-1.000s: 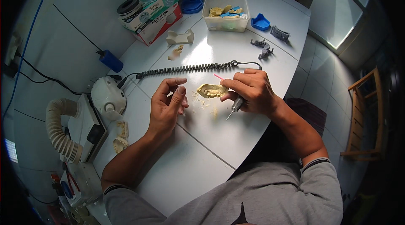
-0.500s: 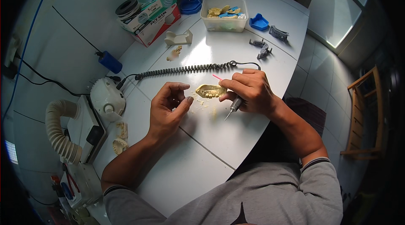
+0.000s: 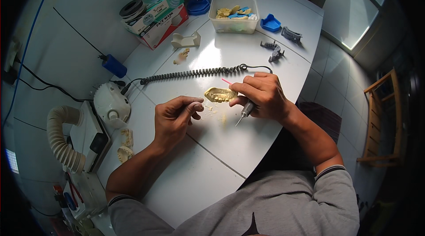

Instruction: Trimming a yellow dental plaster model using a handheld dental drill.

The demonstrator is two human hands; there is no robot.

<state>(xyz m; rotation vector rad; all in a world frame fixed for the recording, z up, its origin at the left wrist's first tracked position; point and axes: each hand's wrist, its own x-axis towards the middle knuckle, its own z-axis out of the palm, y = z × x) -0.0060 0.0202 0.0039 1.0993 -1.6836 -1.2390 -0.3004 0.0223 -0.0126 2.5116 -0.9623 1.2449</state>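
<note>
My right hand (image 3: 262, 95) grips a rotary handpiece (image 3: 247, 109), its thin bur pointing down toward the table and its cord running off behind the hand. Its fingertips also reach the right end of a pale yellow plaster dental model (image 3: 220, 95), whose row of teeth faces me. A thin pink stick (image 3: 226, 81) pokes out leftward above the model from those same fingertips. Left of the model, my left hand (image 3: 175, 118) has thumb and forefinger pinched together, not touching the model. Whatever may be between them is too small to make out.
Yellow shavings (image 3: 211, 109) lie beneath the model. A coiled cord (image 3: 195, 75) crosses behind my hands. At left are a white control unit (image 3: 112, 105), a ribbed hose (image 3: 62, 132) and further dental casts (image 3: 125, 152). Farther back stand a plastic tub (image 3: 233, 25) and mask boxes (image 3: 164, 25).
The thumb and forefinger of my left hand have come together from a parted pose, and the hand sits a little farther left. My right hand, model and handpiece look nearly unchanged.
</note>
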